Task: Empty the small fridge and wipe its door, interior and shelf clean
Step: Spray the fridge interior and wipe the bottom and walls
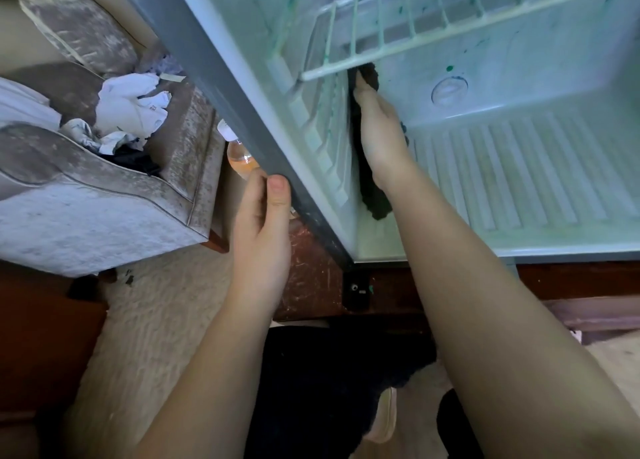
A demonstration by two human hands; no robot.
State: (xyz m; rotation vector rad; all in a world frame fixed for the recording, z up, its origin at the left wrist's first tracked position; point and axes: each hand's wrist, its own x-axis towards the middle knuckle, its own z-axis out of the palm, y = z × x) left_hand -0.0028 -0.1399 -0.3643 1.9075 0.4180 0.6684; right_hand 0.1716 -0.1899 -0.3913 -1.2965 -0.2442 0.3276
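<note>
In the head view, a dark cloth (372,181) is pressed flat on the left inner wall of the fridge (519,181) by the right hand (381,136), fingers fairly straight, just under the wire shelf (415,36). The grey front edge is clasped by the left hand (263,223). Firm strokes along the ribs are advised, as green spots (449,68) are present. Nothing is stored inside, and a bottle (239,153) of orange liquid stands outside.
</note>
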